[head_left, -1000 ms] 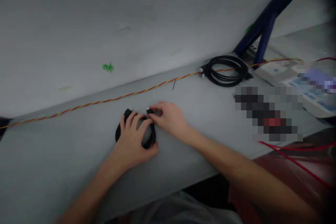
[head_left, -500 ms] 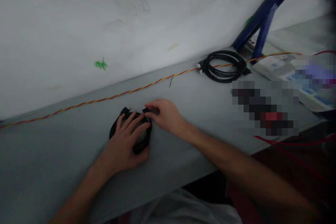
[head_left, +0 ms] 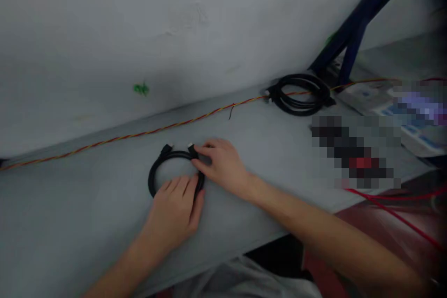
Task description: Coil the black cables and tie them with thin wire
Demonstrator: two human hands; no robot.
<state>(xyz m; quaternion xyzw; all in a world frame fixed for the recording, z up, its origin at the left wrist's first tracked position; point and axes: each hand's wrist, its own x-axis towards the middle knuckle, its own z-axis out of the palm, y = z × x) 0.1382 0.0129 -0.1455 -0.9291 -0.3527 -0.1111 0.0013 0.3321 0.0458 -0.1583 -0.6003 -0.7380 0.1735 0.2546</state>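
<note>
A coiled black cable point(head_left: 173, 154) lies flat on the grey table top, with its two plug ends point(head_left: 179, 148) side by side at the top of the loop. My right hand point(head_left: 220, 165) rests on the coil's upper right, its fingertips against the plug at that side. My left hand point(head_left: 173, 212) covers the loop's lower edge, fingers together and pressing it to the table. Part of the coil is hidden beneath both hands.
A second coiled black cable point(head_left: 299, 95) and a twisted red and yellow wire point(head_left: 146, 130) lie along the wall. Further right are a pixelated object point(head_left: 356, 151), printed sheets point(head_left: 394, 111), a blue metal frame point(head_left: 352, 32) and red wires point(head_left: 391, 200).
My left hand has slid down and towards me, uncovering the middle of the coil. The coil now looks rounder, and my right hand stays near the plug.
</note>
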